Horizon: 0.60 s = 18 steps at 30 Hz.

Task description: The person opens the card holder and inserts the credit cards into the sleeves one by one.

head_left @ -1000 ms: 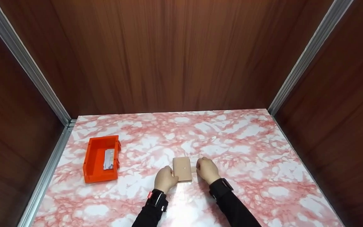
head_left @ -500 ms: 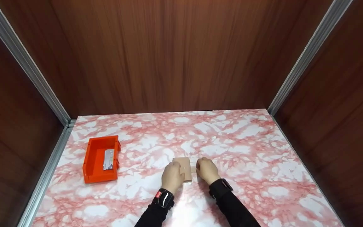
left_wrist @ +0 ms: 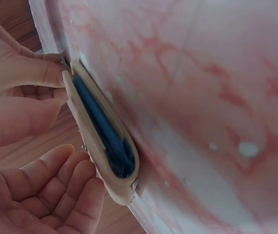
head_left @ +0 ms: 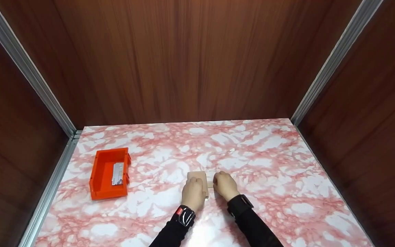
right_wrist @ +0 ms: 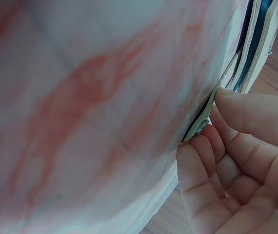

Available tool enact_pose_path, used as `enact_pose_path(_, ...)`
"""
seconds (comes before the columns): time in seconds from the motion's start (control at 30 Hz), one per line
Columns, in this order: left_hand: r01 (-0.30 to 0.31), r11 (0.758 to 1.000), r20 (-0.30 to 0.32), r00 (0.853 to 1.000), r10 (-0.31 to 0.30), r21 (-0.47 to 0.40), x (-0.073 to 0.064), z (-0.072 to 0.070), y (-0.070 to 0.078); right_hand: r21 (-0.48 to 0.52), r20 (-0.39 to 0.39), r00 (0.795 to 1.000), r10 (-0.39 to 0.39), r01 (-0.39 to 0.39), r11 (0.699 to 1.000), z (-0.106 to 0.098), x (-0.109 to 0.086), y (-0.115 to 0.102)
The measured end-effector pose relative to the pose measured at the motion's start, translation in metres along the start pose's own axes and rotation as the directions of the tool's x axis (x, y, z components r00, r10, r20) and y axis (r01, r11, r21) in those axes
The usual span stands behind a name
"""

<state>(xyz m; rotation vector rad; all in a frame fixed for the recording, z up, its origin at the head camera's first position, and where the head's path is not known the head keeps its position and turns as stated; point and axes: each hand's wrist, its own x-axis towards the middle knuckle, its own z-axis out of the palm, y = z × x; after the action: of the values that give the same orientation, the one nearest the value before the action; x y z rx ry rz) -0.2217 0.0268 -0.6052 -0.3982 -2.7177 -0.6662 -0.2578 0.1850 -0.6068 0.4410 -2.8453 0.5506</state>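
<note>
A beige wallet [head_left: 197, 174] lies on the marbled table, folded over, its dark blue inside [left_wrist: 102, 127] visible from the end in the left wrist view. My left hand [head_left: 193, 195] is over its top cover, with relaxed, bent fingers touching the cover near a small metal snap [left_wrist: 84, 146]. From the wallet's right side extends a short strap [right_wrist: 197, 125]. Thumb and fingers of my right hand [head_left: 225, 185] pinch that strap close above the table. Part of the cover is hidden beneath my left hand.
An orange open-front bin [head_left: 103, 173] stands at the left of the table, with a greyish-white printed packet [head_left: 117, 173] inside. Brown wood-grain panels [head_left: 183, 68] rise behind and on both sides, with metal rails [head_left: 39, 75] at the corners.
My left hand has moved right from the wallet's left edge onto its cover. The right hand keeps its pinch on the strap. The wallet has hardly moved.
</note>
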Motion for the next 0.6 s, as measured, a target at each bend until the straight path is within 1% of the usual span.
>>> enact_pose_path(0.1, -0.014, 1.0, 0.005, 1.0, 0.014, 0.02, -0.0002, 0.0023, 0.0008, -0.002, -0.008, 1.0, -0.01, 0.01, 1.0, 0.0004, 0.0001, 0.0007)
enact_pose_path(0.23, -0.034, 0.998, -0.015, 0.999, 0.035, 0.054, 0.0005, 0.005, 0.0026, -0.009, -0.015, 1.0, -0.016, 0.016, 1.0, 0.0012, 0.001, 0.0018)
enact_pose_path(0.3, -0.043, 0.996, -0.031, 0.998, 0.046, 0.077, 0.0007, 0.007, 0.0033, -0.007, -0.006, 1.0, -0.008, 0.008, 1.0, 0.0013, 0.0012, 0.0017)
enact_pose_path(0.47, -0.043, 0.993, -0.047, 0.998, 0.048, 0.111, 0.0003, 0.0095, 0.0051, -0.009, 0.013, 1.0, 0.002, -0.002, 1.0, 0.0014, 0.0008, 0.0007)
enact_pose_path(0.6, -0.033, 0.991, -0.045, 0.998, 0.039, 0.126, 0.0002, 0.0107, 0.0067, -0.011, 0.013, 1.0, 0.0, 0.0, 1.0, 0.0014, 0.0001, 0.0007)
